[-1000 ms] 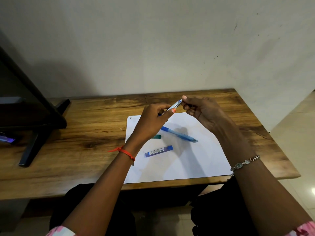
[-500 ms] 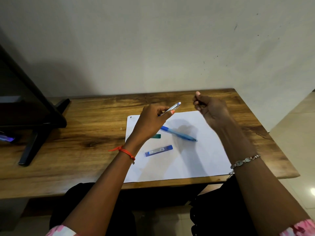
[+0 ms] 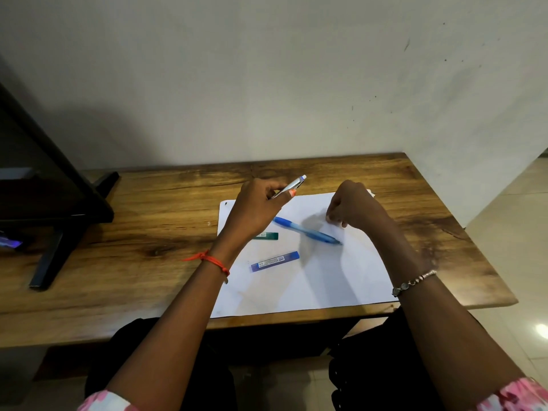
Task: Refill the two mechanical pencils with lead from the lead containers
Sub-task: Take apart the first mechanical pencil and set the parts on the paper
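wooden desk [image 3: 148,221] carries a white paper sheet [image 3: 326,280], and the task's things are spread across it. the left hand [image 3: 255,212] is raised above the far left part of the sheet, grasping a silver mechanical pencil [image 3: 292,185] whose white end points up and to the right. the right hand [image 3: 353,207] is low over the far right part of the sheet, fingers curled downward toward the paper; whether it pinches something small, such as a cap, cannot be told from this view. a blue mechanical pencil [image 3: 307,231] lies diagonally on the sheet between the two hands, untouched. a green lead container [image 3: 268,236] sits just near of the left hand, partly hidden by the wrist, and a blue lead container [image 3: 275,261] lies nearer still, both flat on the paper and apparently closed.

by my reading the step in hand is opening the silver pencil, with the right hand setting something down or reaching to the sheet. the next move would call for the right hand to pick up one lead container, open it, and tip a thin lead into the pencil's raised end, holding the pencil steady since the lead is brittle.
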